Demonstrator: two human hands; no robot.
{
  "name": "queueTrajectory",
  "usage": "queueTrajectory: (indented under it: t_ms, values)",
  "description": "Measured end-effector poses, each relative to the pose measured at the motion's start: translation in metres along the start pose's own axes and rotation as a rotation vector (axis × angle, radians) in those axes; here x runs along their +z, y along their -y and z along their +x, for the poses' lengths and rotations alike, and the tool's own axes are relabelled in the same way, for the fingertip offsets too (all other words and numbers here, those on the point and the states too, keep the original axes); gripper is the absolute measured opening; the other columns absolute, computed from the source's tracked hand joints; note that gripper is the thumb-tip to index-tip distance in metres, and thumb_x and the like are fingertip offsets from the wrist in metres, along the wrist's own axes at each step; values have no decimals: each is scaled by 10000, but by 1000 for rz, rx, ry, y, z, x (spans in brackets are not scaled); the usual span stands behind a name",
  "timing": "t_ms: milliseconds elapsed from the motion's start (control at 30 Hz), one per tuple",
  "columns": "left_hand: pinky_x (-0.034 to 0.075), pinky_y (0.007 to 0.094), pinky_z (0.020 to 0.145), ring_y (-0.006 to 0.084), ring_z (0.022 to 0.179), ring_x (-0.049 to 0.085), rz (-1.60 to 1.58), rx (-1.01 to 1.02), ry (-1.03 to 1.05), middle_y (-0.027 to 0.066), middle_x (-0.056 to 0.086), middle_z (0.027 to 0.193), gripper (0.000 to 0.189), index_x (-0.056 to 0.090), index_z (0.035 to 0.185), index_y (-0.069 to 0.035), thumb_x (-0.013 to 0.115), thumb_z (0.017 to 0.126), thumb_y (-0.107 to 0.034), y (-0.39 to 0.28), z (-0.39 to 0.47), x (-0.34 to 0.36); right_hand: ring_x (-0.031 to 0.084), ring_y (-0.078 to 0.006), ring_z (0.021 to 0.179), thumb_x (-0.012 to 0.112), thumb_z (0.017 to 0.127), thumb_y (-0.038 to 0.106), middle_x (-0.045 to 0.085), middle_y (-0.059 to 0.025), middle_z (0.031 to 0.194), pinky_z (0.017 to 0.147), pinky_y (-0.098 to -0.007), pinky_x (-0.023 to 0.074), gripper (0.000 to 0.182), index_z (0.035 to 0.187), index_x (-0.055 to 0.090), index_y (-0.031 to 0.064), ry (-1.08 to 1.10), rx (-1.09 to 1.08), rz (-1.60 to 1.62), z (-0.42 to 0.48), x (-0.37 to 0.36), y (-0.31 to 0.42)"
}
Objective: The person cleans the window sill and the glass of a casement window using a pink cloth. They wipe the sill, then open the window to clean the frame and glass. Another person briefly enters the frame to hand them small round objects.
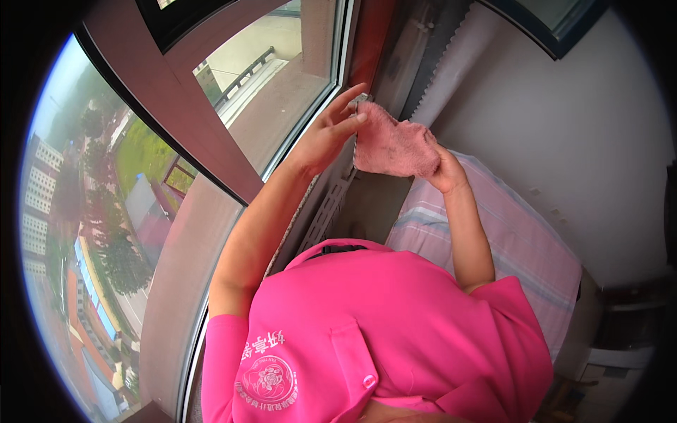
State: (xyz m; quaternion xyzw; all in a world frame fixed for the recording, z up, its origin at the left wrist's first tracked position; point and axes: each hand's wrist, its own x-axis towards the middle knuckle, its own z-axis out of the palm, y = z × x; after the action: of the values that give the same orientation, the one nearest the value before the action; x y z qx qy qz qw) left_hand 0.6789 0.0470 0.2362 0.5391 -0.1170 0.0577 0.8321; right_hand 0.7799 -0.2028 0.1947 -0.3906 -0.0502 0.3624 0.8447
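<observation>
A folded pink terry cloth (394,145) with a few dark smudges is held out in front of me, beside the window. My right hand (449,170) grips its right end, with the fingers partly hidden behind the fabric. At the opposite end is my left hand (333,127), its fingers spread and its forefinger stretched forward. The left thumb overlaps the cloth's edge in the picture; whether it presses on the fabric is unclear. Left of my forearm runs the window frame (222,143), with glass on both sides of its thick reddish bar.
A white radiator (325,211) stands below the stone sill on my left. To the right, a bed or table with a pink striped cover (513,227) borders a pale wall (555,148). A curtain (449,58) hangs ahead, near a dark-framed panel (555,31) at upper right.
</observation>
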Motion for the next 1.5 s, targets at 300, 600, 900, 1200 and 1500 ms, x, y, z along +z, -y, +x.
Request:
queueTrajectory:
  t_ms: [300, 600, 900, 1200, 1500]
  values:
    - [371, 319, 1039, 160, 1177, 505, 195, -126, -32, 104, 533, 1299, 535, 399, 1393, 23, 582, 945, -204, 0, 74, -13, 506, -195, 1216, 634, 891, 379, 528, -74, 1312, 1028, -358, 428, 578, 1312, 462, 21, 173, 53, 179, 39, -13, 29]
    - [382, 368, 1015, 181, 1206, 490, -93, -211, -38, 72, 508, 1344, 490, 408, 1401, -27, 515, 976, -246, 25, 98, -4, 565, -171, 1099, 669, 828, 90, 575, -65, 1203, 956, -333, 477, 486, 1276, 492, 28, 68, -225, -172, 25, -54, 52]
    - [271, 371, 1108, 216, 1331, 379, 164, -272, 134, 107, 413, 1439, 610, 344, 1449, -66, 598, 930, -259, 54, 62, -2, 616, -102, 835, 675, 831, 59, 655, -24, 955, 747, -274, 502, 188, 1004, 635, -2, -246, -609, -504, 16, -34, 88]
    - [371, 358, 1039, 239, 1212, 515, 207, -357, -194, 160, 501, 1345, 504, 396, 1404, -22, 553, 954, -186, 51, -33, -50, 666, -286, 914, 684, 778, 116, 662, -181, 958, 779, -364, 525, 394, 1129, 534, 21, -747, -1233, -1333, 18, -6, 218]
    - [424, 359, 991, 255, 1176, 545, 59, -286, -548, 163, 532, 1297, 450, 418, 1367, 3, 508, 980, -208, 52, -106, -79, 638, -349, 932, 670, 808, 161, 638, -122, 1058, 793, -401, 520, 351, 1147, 589, 115, -1172, -1709, -1631, 6, 19, 365]
